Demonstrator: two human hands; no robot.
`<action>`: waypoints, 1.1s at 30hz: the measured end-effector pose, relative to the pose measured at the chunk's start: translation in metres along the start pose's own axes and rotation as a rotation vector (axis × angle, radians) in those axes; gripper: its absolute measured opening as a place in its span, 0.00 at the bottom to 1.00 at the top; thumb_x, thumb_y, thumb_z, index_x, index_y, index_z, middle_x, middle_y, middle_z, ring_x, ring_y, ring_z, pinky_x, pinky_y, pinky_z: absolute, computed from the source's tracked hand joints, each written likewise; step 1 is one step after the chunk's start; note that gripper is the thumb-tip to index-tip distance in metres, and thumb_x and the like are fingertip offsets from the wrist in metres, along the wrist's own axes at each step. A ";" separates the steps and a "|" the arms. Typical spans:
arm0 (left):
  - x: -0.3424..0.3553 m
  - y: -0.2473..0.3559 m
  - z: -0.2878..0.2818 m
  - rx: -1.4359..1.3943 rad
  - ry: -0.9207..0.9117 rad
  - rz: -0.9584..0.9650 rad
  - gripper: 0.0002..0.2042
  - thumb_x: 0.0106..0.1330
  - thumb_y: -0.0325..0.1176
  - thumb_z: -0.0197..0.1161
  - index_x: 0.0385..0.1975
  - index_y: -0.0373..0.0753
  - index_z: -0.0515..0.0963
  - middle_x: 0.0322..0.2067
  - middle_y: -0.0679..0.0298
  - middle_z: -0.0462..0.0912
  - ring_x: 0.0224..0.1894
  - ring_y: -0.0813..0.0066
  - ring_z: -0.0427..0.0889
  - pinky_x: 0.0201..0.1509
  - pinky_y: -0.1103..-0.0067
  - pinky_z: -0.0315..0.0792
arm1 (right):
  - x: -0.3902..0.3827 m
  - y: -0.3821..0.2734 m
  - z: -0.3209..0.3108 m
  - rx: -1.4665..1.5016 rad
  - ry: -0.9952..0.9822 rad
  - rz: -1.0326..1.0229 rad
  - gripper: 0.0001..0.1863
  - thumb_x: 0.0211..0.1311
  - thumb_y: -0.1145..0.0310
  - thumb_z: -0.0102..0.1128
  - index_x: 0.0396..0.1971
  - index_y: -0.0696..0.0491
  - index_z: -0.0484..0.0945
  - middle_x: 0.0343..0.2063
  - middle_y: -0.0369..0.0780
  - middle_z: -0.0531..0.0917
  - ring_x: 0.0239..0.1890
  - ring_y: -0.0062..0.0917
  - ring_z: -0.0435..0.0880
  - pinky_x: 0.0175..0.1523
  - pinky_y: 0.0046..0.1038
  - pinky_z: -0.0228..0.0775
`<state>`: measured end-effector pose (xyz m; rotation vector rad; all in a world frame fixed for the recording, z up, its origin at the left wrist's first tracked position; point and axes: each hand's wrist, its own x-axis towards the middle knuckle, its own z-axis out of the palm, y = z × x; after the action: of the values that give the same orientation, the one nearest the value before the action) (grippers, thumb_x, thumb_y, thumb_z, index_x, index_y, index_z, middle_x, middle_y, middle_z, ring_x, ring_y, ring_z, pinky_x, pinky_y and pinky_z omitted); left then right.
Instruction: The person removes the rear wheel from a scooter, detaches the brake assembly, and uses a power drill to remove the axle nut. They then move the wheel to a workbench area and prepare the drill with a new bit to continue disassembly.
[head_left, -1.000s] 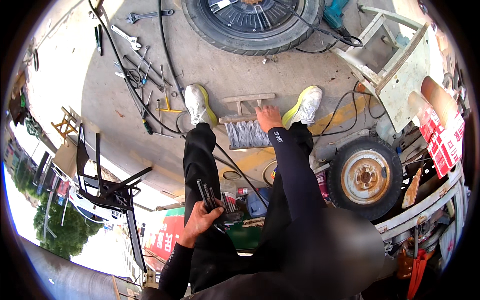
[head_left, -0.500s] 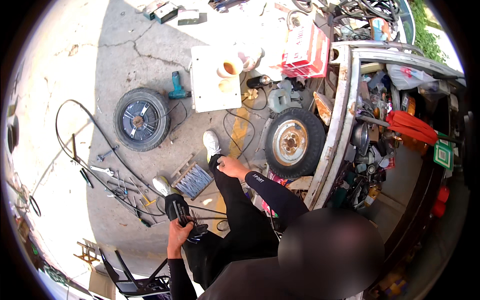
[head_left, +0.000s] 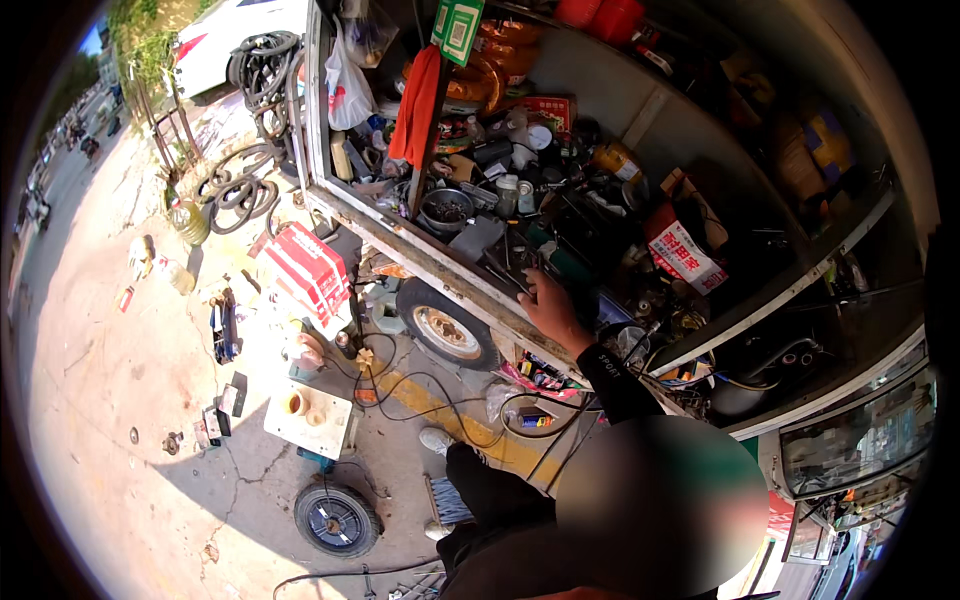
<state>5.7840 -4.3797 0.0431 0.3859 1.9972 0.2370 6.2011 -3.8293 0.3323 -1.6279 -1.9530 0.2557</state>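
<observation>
My right hand (head_left: 550,312) reaches over the metal rim (head_left: 440,257) of the cluttered cabinet, fingers bent but apart among small dark tools and slim metal rods (head_left: 508,272); whether it touches one is too small to tell. A dark bowl (head_left: 446,208) of small parts and a grey container (head_left: 476,238) lie just beyond. Below the rim stands a tyre on a rusty white rim (head_left: 446,331). My left hand is not in view, and a large blurred patch covers the bottom middle.
A red-and-white box (head_left: 303,275), white stool (head_left: 290,428), hub-motor wheel (head_left: 336,520), cables (head_left: 440,405) and scattered tools lie on the ground. Hoses (head_left: 255,95) hang at the cabinet's left end. A glass case (head_left: 860,435) stands at right. A road with distant vehicles runs far left.
My view has swung right to the cabinet. My right hand has moved from near my knee into it. My left hand, earlier gripping a bundle of dark rods, has left view.
</observation>
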 end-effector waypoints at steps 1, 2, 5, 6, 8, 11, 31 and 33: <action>0.006 0.020 -0.007 0.030 0.003 0.018 0.14 0.51 0.35 0.69 0.25 0.27 0.82 0.20 0.60 0.81 0.21 0.71 0.80 0.28 0.72 0.75 | 0.011 0.007 -0.026 -0.041 0.100 0.028 0.29 0.61 0.67 0.65 0.60 0.59 0.67 0.48 0.52 0.80 0.50 0.45 0.83 0.51 0.42 0.76; 0.011 0.040 -0.013 0.059 0.011 0.034 0.14 0.50 0.35 0.69 0.25 0.27 0.82 0.20 0.60 0.81 0.21 0.71 0.80 0.28 0.72 0.75 | 0.026 0.015 -0.049 -0.081 0.203 0.056 0.30 0.62 0.66 0.65 0.62 0.59 0.65 0.52 0.53 0.79 0.52 0.47 0.81 0.54 0.42 0.75; 0.026 0.105 -0.030 0.113 0.033 0.086 0.14 0.50 0.35 0.69 0.25 0.27 0.82 0.20 0.59 0.81 0.22 0.70 0.81 0.28 0.71 0.75 | 0.078 0.036 -0.092 -0.066 0.440 0.075 0.33 0.64 0.65 0.63 0.65 0.61 0.61 0.58 0.56 0.73 0.57 0.49 0.77 0.57 0.43 0.74; 0.031 0.130 -0.033 0.113 0.041 0.108 0.14 0.50 0.35 0.69 0.25 0.27 0.82 0.20 0.59 0.82 0.22 0.70 0.81 0.28 0.71 0.75 | 0.100 0.041 -0.105 -0.083 0.513 0.053 0.34 0.65 0.65 0.63 0.66 0.61 0.60 0.58 0.57 0.72 0.58 0.50 0.76 0.58 0.43 0.73; 0.034 0.172 -0.044 0.116 0.059 0.140 0.14 0.49 0.35 0.69 0.24 0.27 0.82 0.20 0.58 0.82 0.22 0.70 0.81 0.28 0.71 0.75 | 0.135 0.046 -0.123 -0.125 0.589 0.029 0.34 0.65 0.65 0.63 0.66 0.61 0.60 0.59 0.57 0.71 0.61 0.51 0.73 0.60 0.44 0.72; 0.033 0.226 -0.048 0.120 0.064 0.179 0.14 0.49 0.35 0.69 0.24 0.27 0.81 0.20 0.58 0.82 0.22 0.69 0.82 0.28 0.70 0.75 | 0.169 0.050 -0.150 -0.207 0.594 -0.032 0.34 0.64 0.65 0.64 0.65 0.61 0.61 0.58 0.56 0.71 0.60 0.51 0.73 0.60 0.44 0.71; -0.028 0.193 -0.070 0.137 0.156 0.061 0.15 0.46 0.39 0.69 0.24 0.31 0.83 0.22 0.53 0.85 0.27 0.62 0.87 0.32 0.68 0.77 | 0.471 0.061 -0.254 -0.641 0.503 -0.391 0.25 0.76 0.51 0.42 0.52 0.56 0.77 0.47 0.50 0.82 0.52 0.46 0.79 0.55 0.44 0.72; -0.004 0.195 -0.043 0.070 0.083 0.082 0.17 0.47 0.40 0.70 0.26 0.30 0.84 0.23 0.53 0.85 0.27 0.61 0.86 0.33 0.68 0.78 | 0.489 0.129 -0.335 -0.495 0.352 -0.480 0.29 0.77 0.49 0.38 0.59 0.58 0.74 0.52 0.49 0.81 0.54 0.41 0.80 0.59 0.37 0.71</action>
<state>5.7798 -4.1997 0.1302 0.5111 2.0775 0.2381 6.4460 -3.4062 0.6914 -1.2936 -2.1417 -0.7022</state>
